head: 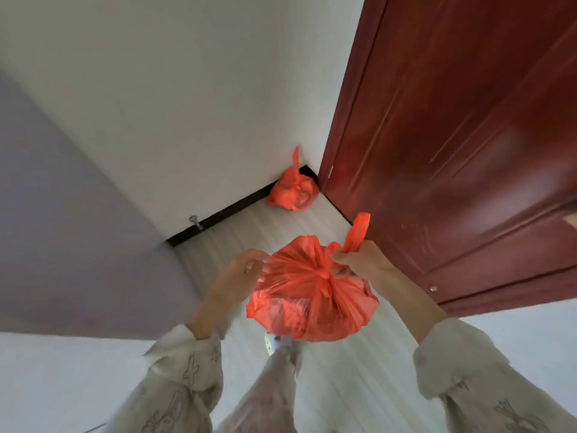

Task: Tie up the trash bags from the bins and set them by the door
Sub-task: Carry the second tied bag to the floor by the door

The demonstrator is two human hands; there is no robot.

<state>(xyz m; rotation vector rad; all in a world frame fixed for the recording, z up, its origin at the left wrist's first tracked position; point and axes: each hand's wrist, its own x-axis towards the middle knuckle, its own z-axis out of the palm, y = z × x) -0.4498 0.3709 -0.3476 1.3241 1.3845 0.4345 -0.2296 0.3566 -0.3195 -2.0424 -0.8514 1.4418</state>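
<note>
So, knotted red bag (pixel 312 295) hanging btwn hands, right hand (pixel 359 260) gripping its tie, left hand (pixel 246 267) loose at its side

A single wide-angle camera worn on the person's head looks forward and steeply down, close above both forearms. It faces a room corner where a white plaster wall (pixel 175 98) meets a dark red wooden door (pixel 462 145), over pale plank flooring (pixel 249 226).
</note>
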